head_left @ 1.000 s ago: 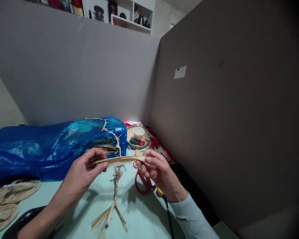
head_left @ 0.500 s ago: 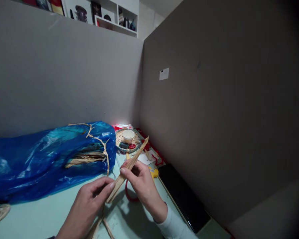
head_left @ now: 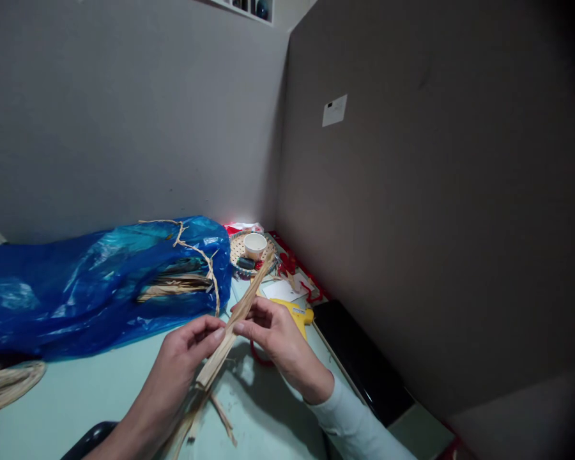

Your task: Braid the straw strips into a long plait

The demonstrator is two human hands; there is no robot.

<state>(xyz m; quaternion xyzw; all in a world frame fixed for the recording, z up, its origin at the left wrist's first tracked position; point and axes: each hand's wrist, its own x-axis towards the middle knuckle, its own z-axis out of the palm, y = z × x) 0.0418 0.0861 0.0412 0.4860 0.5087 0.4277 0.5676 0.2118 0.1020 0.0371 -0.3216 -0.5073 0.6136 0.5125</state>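
A long, pale tan strip of dried husk or leaf [head_left: 220, 355] slants up and away from me above the table. My left hand [head_left: 184, 358] pinches it near its middle between thumb and fingers. My right hand [head_left: 282, 345] is closed on the same strip a little farther up, thumb on the near side. The strip narrows toward its far tip, which overlaps the woven basket in view. Under its near end, more loose dried strips [head_left: 224, 418] lie on the pale green tabletop [head_left: 110, 399]. My left forearm partly covers these.
A blue plastic bag [head_left: 100, 294] with dried leaves inside lies at the left. Behind my hands are a woven basket [head_left: 237, 246] with a white cup [head_left: 255, 245], and a yellow glue gun [head_left: 292, 314]. A black glossy slab [head_left: 364, 364] lies right, beside the partition [head_left: 412, 223].
My view has tipped downward. Both hands still hold the strip; the right has slid nearer to the left, and more of the strip's near end shows below them.
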